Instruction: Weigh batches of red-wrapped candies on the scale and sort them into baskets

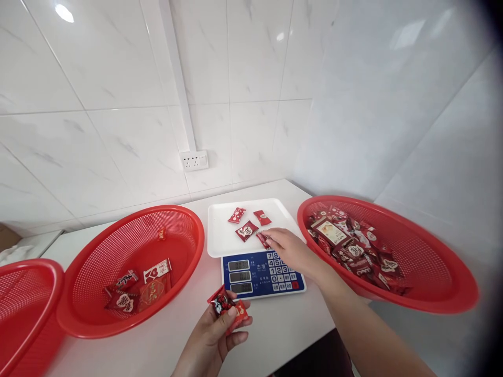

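While the left hand [215,331], palm up, holds a shiny dark-red packet with black-and-white print [220,303] and a bright orange-red packet [239,313] in front of the scale, the right hand [290,251] is over at the near right part of the white rectangular plastic tray [220,230]! The left grip is closed around its packets, thumb pressed on top. And the right fingertips are touching a small dark-red glossy packet [262,240] lying on the tray; whether that grip is pinching it or just resting there, I cannot tell. Three more lie on that tray: a red packet with pale dots [237,215], a plain-edged red packet [262,217] and, nearest the touched one, a larger maroon packet with a white printed patch [246,231]. The tray sits atop the blue-faced digital scale [257,285], its keypad partly behind the right hand, all on the smooth white counter [271,330]. Over to the right, a red oval plastic basket [436,267] carries a heap of red and maroon packets [357,248]; to the left, a red perforated plastic basket [176,251] holds a few scattered packets [151,293], with another red basket [23,309] beside it, cut off by the view's edge!
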The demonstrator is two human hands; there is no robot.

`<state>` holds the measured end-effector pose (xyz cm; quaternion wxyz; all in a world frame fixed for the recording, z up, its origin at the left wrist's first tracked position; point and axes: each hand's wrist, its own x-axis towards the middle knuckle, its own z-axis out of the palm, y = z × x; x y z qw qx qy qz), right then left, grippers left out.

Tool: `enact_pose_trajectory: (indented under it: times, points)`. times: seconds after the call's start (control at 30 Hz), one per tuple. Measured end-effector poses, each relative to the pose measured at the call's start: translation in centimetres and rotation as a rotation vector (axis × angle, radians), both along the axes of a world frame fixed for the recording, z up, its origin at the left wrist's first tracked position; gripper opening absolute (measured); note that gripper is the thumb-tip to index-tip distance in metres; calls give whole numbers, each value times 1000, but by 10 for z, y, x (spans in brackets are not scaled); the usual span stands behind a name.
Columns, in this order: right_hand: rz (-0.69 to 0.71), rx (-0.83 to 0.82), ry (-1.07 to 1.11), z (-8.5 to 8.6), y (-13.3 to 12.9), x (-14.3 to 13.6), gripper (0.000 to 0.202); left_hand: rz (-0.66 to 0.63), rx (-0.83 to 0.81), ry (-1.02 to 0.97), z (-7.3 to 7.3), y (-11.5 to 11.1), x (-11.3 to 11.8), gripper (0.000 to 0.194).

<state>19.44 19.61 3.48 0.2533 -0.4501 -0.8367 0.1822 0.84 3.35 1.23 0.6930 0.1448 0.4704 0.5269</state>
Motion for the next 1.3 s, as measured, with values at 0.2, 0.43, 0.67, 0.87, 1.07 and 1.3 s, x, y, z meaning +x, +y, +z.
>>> enact_pose_trajectory:
  times: [0.2,0.43,0.67,0.87,1.07,1.3]
  points:
    - [16,-32,-37,-8,9,-7,37,-32,64,0,-4,1,0,40]
    - [81,-95,112,8,-35,-9,40,-42,98,21,-4,3,4,37]
    - [338,-540,296,14,-101,-17,31,15,270,172,-7,7,8,31]
    - [291,-627,383,7,-107,-24,13,-36,250,121,-7,7,12,28]
    - [-146,-243,861,30,-73,4,22,124,97,12,-4,10,9,32]
    - [-221,-92,1017,31,-66,19,23,37,53,1,-12,6,3,38]
